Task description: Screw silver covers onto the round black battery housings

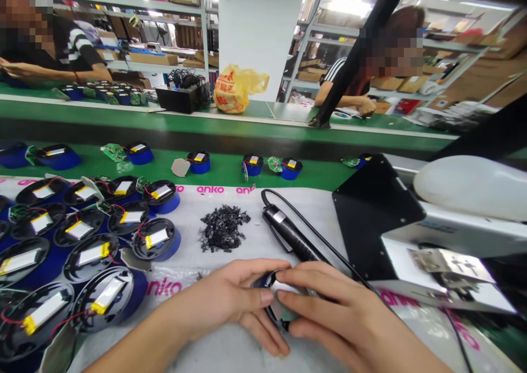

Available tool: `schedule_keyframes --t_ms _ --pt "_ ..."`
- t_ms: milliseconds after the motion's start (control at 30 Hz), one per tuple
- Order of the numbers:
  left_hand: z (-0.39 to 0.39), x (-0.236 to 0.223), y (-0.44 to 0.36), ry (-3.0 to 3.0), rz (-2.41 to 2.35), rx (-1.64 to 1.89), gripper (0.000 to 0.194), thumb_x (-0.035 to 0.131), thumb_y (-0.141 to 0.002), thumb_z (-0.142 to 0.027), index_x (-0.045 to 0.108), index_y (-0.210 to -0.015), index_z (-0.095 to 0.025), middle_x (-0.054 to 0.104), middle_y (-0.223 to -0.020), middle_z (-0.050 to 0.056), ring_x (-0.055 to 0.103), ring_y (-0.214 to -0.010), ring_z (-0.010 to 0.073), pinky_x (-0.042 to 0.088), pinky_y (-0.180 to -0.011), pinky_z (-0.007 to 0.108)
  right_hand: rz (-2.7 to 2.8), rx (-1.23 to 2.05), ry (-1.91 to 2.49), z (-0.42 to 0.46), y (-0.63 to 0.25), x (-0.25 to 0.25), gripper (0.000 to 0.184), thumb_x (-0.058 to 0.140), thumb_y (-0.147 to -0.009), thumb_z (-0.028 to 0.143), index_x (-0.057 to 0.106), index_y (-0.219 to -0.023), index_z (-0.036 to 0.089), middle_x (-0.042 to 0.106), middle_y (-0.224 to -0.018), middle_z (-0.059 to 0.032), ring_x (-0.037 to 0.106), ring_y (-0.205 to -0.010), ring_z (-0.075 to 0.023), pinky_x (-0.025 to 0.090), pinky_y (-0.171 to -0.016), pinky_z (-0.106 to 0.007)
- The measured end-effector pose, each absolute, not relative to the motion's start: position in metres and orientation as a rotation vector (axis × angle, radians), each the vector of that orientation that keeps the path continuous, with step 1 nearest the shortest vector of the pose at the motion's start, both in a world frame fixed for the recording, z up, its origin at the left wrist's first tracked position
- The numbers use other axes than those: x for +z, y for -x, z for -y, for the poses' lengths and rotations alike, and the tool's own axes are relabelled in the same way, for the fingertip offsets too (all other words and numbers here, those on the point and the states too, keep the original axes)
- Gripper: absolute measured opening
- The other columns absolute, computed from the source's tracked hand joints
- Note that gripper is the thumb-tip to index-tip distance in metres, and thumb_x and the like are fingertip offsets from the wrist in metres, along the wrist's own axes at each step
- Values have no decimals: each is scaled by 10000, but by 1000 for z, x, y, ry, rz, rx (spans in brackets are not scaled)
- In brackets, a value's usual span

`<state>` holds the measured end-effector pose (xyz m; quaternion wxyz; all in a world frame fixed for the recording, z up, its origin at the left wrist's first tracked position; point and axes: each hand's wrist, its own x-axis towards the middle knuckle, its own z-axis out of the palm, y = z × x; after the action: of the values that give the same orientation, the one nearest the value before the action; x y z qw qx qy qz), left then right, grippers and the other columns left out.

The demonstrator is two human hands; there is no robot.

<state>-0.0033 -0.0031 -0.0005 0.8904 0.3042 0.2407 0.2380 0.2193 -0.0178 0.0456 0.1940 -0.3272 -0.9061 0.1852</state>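
Cup (269, 313) at six o'clock, apparently covered by its disc (285, 310), is grasped by left hand (224, 296) and right hand (346, 307); eight-o'clock cups (175, 242) hold batteries (107, 296), boards (61, 348) outside.

The scraps (223, 228) lie between the cups (163, 251) and, seemingly, a power tool (298, 242).

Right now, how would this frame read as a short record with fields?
left hand: the left hand grips a round unit
right hand: the right hand has its fingers over the unit's top
left side: clustered blue round housings with batteries and wired boards
ahead: loose pile of black pieces; black corded tool beside it
right side: silver-and-black machine
beyond: more housings on a green surface; yellow bag; two people
unclear: unit's underside, hidden by hands
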Motion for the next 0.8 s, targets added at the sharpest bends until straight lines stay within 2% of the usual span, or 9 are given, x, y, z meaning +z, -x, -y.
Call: schedule_keyframes --t_ms 133,267,433,600,733,800 --pt "3 -1 2 -697 -542 484 641 814 -809 -356 580 -1395 -246 782 -803 74 788 -692 202 615 -682 287 2510 425 937 20 -221 39 249 683 -911 229 729 -1153 264 698 -1191 -84 639 -1126 -218 595 -914 -295" --pt "2 -2 0 -730 -552 490 624 824 -789 -374 612 -1359 -234 786 -869 97 784 -675 208 623 -656 295 2483 372 1047 28 -221 39 386 639 -915 157 679 -1244 354 652 -1237 -61 661 -1078 -204 607 -863 -291" --pt "5 -1 -4 -735 -633 526 600 812 -794 -352 608 -1341 -211 787 -876 106 780 -630 219 621 -611 296 2487 433 1113 34 -215 48 289 620 -910 152 715 -1154 275 646 -1170 -87 660 -1053 -209 603 -851 -294" --pt "8 3 -3 -763 -649 527 582 769 -843 -359 578 -1374 -219 788 -780 68 780 -637 189 609 -604 247 2311 562 1215 35 -209 46 285 625 -885 105 713 -1110 256 694 -1034 -63 667 -944 -207 601 -793 -317" --pt "8 8 -3 -780 -676 503 621 790 -821 -361 568 -1378 -199 797 -816 75 780 -642 188 613 -602 245 2294 554 1273 40 -206 41 275 622 -878 93 699 -1097 241 697 -1036 -68 662 -944 -226 592 -798 -355" --pt "10 10 -5 -808 -721 502 630 787 -822 -366 557 -1381 -187 791 -770 65 771 -611 181 610 -584 237 2299 530 1287 43 -204 39 259 601 -882 85 695 -1076 228 693 -1025 -71 665 -924 -229 592 -779 -366"
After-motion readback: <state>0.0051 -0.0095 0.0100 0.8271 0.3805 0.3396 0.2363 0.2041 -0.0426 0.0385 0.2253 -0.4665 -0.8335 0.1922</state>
